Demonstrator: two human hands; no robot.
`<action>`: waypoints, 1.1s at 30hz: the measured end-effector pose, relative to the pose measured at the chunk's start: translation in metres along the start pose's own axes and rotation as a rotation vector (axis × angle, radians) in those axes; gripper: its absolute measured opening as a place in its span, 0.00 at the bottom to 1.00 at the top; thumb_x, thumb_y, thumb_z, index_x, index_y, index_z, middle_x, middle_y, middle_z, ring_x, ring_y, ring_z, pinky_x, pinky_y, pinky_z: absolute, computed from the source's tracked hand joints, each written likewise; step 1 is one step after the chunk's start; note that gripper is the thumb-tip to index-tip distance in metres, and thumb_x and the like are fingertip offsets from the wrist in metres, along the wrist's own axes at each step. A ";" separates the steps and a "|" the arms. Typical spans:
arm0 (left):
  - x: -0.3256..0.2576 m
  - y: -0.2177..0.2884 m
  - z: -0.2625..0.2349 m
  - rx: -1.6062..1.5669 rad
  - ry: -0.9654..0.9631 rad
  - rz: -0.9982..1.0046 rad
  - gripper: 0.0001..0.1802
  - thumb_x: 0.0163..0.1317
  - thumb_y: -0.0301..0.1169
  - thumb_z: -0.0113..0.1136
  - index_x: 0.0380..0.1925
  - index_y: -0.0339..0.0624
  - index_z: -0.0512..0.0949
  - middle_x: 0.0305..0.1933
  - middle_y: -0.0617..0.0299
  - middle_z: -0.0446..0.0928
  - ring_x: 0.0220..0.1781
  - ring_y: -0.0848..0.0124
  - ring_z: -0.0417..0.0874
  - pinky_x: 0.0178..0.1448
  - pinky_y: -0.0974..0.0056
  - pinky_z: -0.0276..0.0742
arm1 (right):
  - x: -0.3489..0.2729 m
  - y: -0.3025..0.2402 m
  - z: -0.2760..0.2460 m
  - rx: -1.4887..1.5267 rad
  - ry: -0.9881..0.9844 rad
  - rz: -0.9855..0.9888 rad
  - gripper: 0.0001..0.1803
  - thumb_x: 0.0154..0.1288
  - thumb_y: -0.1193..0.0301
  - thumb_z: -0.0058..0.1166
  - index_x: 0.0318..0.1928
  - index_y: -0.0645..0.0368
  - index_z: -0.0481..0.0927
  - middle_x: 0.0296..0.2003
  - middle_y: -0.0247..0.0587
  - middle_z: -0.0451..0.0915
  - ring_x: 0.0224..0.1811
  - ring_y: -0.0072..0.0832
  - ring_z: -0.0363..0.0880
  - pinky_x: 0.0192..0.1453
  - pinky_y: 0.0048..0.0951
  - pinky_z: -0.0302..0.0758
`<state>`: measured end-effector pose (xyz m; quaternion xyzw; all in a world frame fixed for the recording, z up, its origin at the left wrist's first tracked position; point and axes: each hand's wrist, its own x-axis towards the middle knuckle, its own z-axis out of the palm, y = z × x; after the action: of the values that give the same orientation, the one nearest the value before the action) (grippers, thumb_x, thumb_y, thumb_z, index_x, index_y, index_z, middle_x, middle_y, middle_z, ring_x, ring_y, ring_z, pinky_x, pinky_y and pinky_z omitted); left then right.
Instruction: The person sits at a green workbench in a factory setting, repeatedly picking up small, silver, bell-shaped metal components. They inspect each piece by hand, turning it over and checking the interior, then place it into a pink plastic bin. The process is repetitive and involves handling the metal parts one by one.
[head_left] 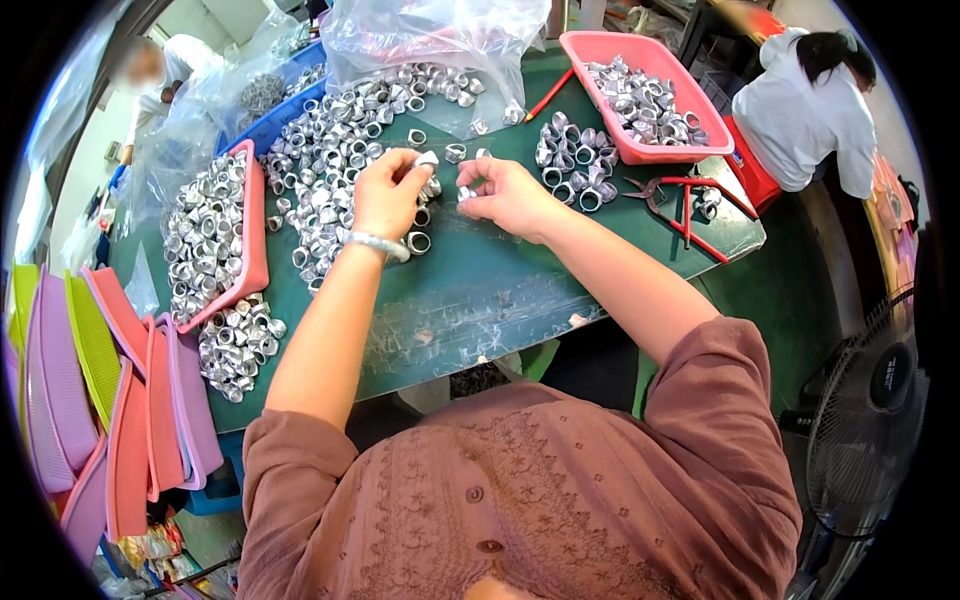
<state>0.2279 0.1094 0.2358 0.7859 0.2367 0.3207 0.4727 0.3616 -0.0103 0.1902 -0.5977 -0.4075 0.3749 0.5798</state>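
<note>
My left hand pinches a chunky silver ring between thumb and fingers at the right edge of a big loose heap of rings. Close by on the right, my right hand has its fingers curled, with a silver ring at the thumb tip. Another bit of silver metal shows at its upper fingers; I cannot tell whether that is held. A single ring lies on the green table between the hands. Beyond my right fingers sits a smaller group of rings.
Pink baskets of rings stand at the left and back right. Red-handled pliers and a red pen lie on the right. Plastic bags cover the back. Stacked coloured baskets, a fan and two people surround the table.
</note>
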 end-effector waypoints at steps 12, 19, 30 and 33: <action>-0.080 0.010 -0.035 -0.933 -0.229 -0.394 0.10 0.67 0.26 0.52 0.47 0.38 0.77 0.32 0.63 0.79 0.31 0.76 0.79 0.36 0.73 0.76 | -0.030 -0.030 0.007 0.009 0.082 -0.084 0.15 0.59 0.83 0.56 0.47 0.62 0.74 0.37 0.31 0.77 0.37 0.17 0.75 0.39 0.21 0.74; -0.104 0.020 -0.045 -1.072 -0.270 -0.461 0.13 0.68 0.25 0.50 0.50 0.36 0.76 0.33 0.62 0.79 0.31 0.77 0.79 0.36 0.73 0.76 | -0.072 -0.052 0.047 0.162 -0.070 -0.311 0.22 0.55 0.85 0.58 0.52 0.62 0.74 0.40 0.33 0.77 0.41 0.19 0.76 0.46 0.21 0.75; -0.119 0.026 -0.055 -1.189 -0.227 -0.662 0.26 0.57 0.14 0.40 0.58 0.30 0.67 0.44 0.56 0.76 0.37 0.70 0.78 0.45 0.68 0.79 | -0.080 -0.054 0.070 -0.263 0.019 -0.658 0.39 0.52 0.87 0.57 0.65 0.54 0.62 0.40 0.41 0.76 0.37 0.31 0.77 0.44 0.31 0.76; -0.121 0.031 -0.055 -1.174 -0.258 -0.671 0.21 0.62 0.19 0.48 0.56 0.32 0.70 0.43 0.59 0.77 0.36 0.73 0.77 0.41 0.71 0.75 | -0.080 -0.050 0.071 -0.340 0.004 -0.692 0.40 0.50 0.88 0.56 0.65 0.55 0.62 0.41 0.43 0.76 0.40 0.36 0.76 0.46 0.34 0.75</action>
<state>0.1077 0.0459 0.2489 0.3158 0.1958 0.1360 0.9184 0.2622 -0.0568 0.2350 -0.5131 -0.6406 0.0828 0.5652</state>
